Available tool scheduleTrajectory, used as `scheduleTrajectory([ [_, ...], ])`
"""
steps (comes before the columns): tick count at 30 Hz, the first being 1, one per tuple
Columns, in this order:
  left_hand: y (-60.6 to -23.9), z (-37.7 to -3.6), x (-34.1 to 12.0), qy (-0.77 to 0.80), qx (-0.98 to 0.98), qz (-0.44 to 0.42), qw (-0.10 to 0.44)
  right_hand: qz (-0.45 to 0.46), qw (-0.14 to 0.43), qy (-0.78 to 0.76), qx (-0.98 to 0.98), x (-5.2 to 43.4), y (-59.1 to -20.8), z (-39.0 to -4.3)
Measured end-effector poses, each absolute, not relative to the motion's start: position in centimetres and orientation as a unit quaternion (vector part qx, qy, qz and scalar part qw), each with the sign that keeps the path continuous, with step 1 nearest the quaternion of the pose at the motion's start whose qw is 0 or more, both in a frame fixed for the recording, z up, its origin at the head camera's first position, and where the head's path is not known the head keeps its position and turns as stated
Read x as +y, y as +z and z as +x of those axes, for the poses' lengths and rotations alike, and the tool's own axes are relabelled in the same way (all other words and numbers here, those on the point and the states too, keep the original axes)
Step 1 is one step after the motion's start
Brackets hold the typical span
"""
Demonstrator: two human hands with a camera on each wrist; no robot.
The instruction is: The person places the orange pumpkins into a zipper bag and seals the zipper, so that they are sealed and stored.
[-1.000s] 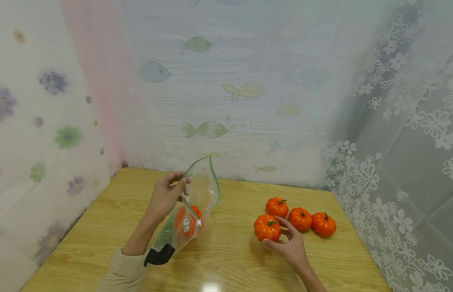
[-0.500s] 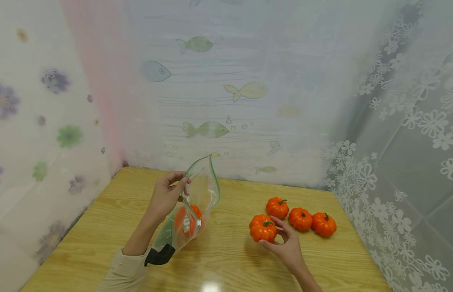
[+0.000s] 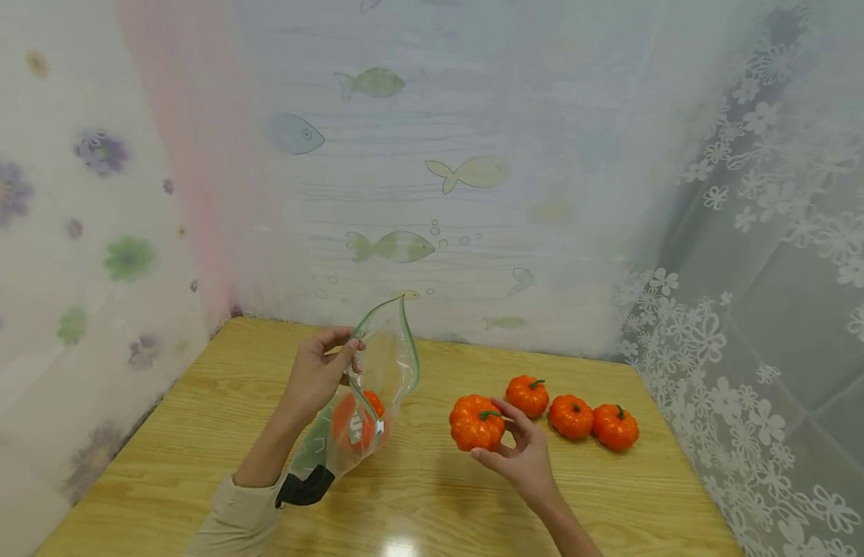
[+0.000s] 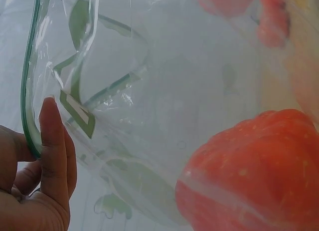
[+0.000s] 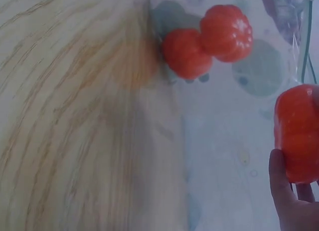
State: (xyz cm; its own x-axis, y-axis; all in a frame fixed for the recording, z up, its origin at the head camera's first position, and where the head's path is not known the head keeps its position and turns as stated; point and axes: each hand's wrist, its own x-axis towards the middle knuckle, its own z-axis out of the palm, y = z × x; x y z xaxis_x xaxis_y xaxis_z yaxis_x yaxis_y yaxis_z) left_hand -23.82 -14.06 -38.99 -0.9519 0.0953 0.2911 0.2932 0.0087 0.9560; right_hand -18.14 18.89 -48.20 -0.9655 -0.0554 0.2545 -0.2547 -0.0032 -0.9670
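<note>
My left hand pinches the green-edged rim of a clear zip bag, whose mouth gapes to the right. Orange shows through the plastic low in the bag, a small pumpkin in the left wrist view. My right hand grips another shiny orange pumpkin with a green stem, thumb below and fingers behind. This pumpkin hangs over the table, a short way right of the bag's mouth. In the right wrist view, the held pumpkin is cut off by the frame edge.
Three similar pumpkins stand in a row at the right of the wooden table: a left one, a middle one and a right one. A black device sits at my left wrist. Patterned curtains border the table.
My right hand has carried its pumpkin left and slightly up, away from the row and closer to the bag. The left hand and the bag have stayed in place.
</note>
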Motion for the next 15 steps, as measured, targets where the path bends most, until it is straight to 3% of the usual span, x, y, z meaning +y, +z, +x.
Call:
scheduleTrajectory([
  [15, -39.0, -23.7, -14.0, -0.686, -0.710, -0.142, 0.072, 0.222, 0.102, 0.699, -0.672, 14.5, -44.3, -20.4],
])
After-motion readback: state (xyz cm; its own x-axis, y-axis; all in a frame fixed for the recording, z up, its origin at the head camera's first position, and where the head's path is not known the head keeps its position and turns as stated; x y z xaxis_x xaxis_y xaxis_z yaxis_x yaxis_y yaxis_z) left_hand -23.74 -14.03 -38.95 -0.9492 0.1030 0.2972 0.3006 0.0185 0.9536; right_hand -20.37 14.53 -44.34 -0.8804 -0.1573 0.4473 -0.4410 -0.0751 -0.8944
